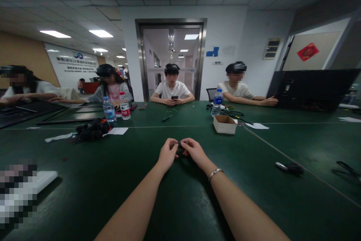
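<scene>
Over the middle of the green table, my left hand (168, 154) and my right hand (195, 151) meet fingertip to fingertip. Both are closed in a pinch around a small dark piece (179, 144), mostly hidden by the fingers and too small to name. A silvery bracelet (216, 174) circles my right wrist. Beyond my hands a dark, slim tool like a screwdriver (167, 118) lies on the table. The small open cardboard box (225, 125) stands ahead and to the right of my right hand.
Water bottles (109, 109) and a bundle of black cables (94, 130) are at left on the green table (113, 181). Another bottle (217, 102) stands behind the box. A black-and-silver item (290, 167) lies right. Several people sit opposite; one holds a large black panel (316, 90).
</scene>
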The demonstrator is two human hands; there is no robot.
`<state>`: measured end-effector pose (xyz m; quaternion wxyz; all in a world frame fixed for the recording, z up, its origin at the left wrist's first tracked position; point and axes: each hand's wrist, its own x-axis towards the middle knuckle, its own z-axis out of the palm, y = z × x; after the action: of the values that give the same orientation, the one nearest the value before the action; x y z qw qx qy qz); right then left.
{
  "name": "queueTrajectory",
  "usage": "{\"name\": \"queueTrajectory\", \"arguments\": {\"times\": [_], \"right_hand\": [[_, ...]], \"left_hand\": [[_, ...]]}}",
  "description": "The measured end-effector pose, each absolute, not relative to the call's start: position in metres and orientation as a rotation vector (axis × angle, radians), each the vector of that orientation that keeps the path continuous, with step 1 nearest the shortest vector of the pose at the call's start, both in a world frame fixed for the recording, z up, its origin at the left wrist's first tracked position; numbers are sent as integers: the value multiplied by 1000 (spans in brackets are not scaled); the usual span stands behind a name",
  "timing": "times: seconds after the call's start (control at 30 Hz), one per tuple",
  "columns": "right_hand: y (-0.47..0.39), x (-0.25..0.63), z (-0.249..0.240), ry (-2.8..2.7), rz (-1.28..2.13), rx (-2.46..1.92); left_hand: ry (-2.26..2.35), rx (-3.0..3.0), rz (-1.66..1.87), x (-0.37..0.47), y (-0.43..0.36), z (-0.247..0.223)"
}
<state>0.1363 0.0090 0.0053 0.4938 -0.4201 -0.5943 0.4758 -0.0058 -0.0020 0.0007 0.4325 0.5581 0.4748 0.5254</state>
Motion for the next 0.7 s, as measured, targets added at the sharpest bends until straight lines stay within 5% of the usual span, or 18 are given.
{"name": "queueTrajectory", "arguments": {"times": [0.7], "right_hand": [[10,136,5,-1425,1160,-1007]], "left_hand": [[1069,1351,1378,-7,-8,9]]}}
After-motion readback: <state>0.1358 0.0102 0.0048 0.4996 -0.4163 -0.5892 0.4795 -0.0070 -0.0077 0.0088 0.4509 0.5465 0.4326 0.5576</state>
